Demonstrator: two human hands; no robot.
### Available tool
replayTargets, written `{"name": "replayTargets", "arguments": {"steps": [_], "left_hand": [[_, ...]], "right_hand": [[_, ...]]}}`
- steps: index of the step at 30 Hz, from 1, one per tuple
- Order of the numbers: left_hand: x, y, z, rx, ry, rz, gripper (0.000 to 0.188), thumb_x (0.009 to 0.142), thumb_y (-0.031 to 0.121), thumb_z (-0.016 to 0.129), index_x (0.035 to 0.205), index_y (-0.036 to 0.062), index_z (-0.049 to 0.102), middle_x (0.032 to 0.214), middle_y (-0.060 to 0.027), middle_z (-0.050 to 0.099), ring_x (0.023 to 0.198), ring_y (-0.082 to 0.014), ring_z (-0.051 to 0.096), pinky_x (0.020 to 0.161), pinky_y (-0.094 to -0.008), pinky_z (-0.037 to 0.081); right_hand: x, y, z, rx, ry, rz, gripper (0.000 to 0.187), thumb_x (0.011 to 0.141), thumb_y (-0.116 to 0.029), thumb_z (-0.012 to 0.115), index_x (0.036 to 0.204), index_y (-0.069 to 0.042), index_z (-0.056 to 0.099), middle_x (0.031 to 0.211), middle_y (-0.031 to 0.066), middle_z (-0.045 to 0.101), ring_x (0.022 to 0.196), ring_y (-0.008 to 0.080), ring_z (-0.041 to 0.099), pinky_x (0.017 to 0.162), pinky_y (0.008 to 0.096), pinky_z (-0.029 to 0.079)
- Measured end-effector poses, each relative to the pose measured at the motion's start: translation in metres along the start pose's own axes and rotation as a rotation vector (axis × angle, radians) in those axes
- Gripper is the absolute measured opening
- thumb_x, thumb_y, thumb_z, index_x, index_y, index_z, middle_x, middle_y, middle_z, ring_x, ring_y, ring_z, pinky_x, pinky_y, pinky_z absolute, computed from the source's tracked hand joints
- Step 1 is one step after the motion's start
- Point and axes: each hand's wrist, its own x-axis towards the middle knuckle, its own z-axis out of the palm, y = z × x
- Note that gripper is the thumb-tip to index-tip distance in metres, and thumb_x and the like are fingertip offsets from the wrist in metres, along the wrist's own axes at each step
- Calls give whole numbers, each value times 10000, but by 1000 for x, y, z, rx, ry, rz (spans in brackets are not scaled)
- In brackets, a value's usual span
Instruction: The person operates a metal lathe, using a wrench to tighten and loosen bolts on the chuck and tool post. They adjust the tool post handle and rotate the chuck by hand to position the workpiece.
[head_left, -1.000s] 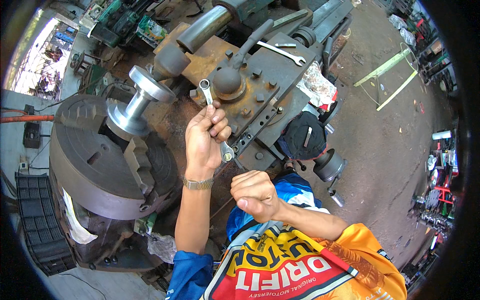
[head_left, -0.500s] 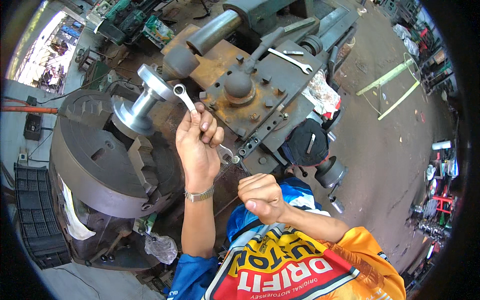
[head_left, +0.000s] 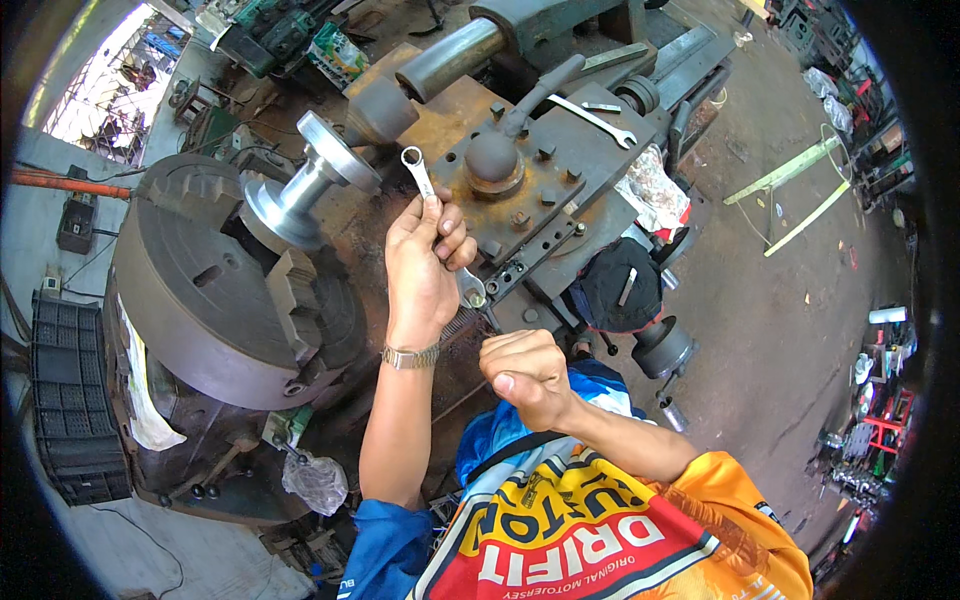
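Observation:
My left hand [head_left: 425,265] is closed around a steel combination wrench [head_left: 418,172]. Its ring end points up and away from me, above the fingers. Below the fingers a wrench's open end [head_left: 470,287] shows by a bolt head at the near edge of the rusty lathe carriage; whether it grips the bolt, I cannot tell. My right hand [head_left: 527,372] is a fist close to my body, just nearer than that bolt. A thin dark rod seems to lead toward this fist, but what the fingers hold is hidden. Left of the wrench, a shiny flanged metal workpiece [head_left: 312,188] sits in the lathe chuck [head_left: 215,290].
The tool post with its ball-shaped hub and lever [head_left: 492,158] stands beyond my hands. Another wrench [head_left: 595,120] lies on the carriage, near a stained rag [head_left: 655,190]. A black cap-like cover [head_left: 618,285] and a handwheel [head_left: 663,347] are at the right. A plastic bag [head_left: 315,484] hangs below the chuck.
The view has shifted, so the lathe parts sit slightly farther right. My left hand and wrench have moved a little right and away; the open end shows more plainly. My right fist looks nearly unchanged.

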Motion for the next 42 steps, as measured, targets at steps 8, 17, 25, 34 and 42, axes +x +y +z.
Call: {"name": "replayTargets", "arguments": {"steps": [8,17,25,34,42], "left_hand": [[1,0,8,142,-19,-61,176,1058,185,493,1099,17,524,755,34,413,562,-32,309,485,-200,259],[4,-7,1,102,-27,-89,177,1059,185,487,1090,14,522,751,32,410,557,-33,303,481,-207,262],[3,1,15,220,-47,-148,188,1051,180,510,1078,-2,552,741,26,430,546,-29,316,483,-199,286],[3,2,18,252,-56,-120,194,1052,189,511,1079,1,547,738,26,436,534,-24,315,473,-199,281],[2,0,13,226,-52,-104,200,1056,196,501,1079,1,539,736,30,426,534,-25,309,470,-197,268]], "right_hand": [[0,1,1,1,2,-10,422,855,-207,537,550,-7,325,512,96,339,427,243,321,471,381,271],[2,1,-6,6,-79,-23,290,833,-121,581,597,10,474,539,131,423,466,322,425,497,407,354],[1,3,-7,6,-97,-20,295,838,-123,577,592,5,478,540,131,427,468,319,433,498,408,359],[1,2,-6,8,-92,-23,313,845,-133,578,588,6,464,541,133,423,469,325,429,499,410,355],[1,2,-6,-1,-92,-20,300,843,-133,576,599,12,479,543,136,422,470,325,424,499,412,351]]}}
